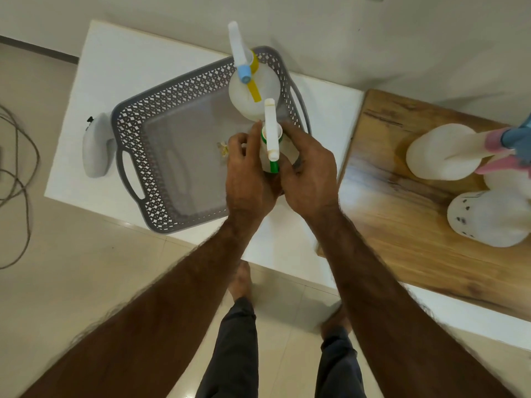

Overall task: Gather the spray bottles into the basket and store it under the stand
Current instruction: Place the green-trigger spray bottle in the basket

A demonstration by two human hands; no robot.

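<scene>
A grey perforated basket (138,122) sits on a white table (120,67). In its far right corner stands a white spray bottle (267,93) with a yellow and blue trigger head. My left hand (247,173) and my right hand (310,170) both grip a second white spray bottle with a green nozzle (271,133), held upright over the basket's right side. On the wooden stand top (402,214) to the right stand three more white spray bottles, one (439,152) nearest, one (488,216) in front, one (511,179) partly hidden, with pink and blue trigger heads.
A white handheld device (96,147) lies on the table left of the basket. Loose cable (20,179) curls on the tiled floor at far left. My feet and dark trousers (232,354) are below, close to the table's front edge. A wall runs behind the table.
</scene>
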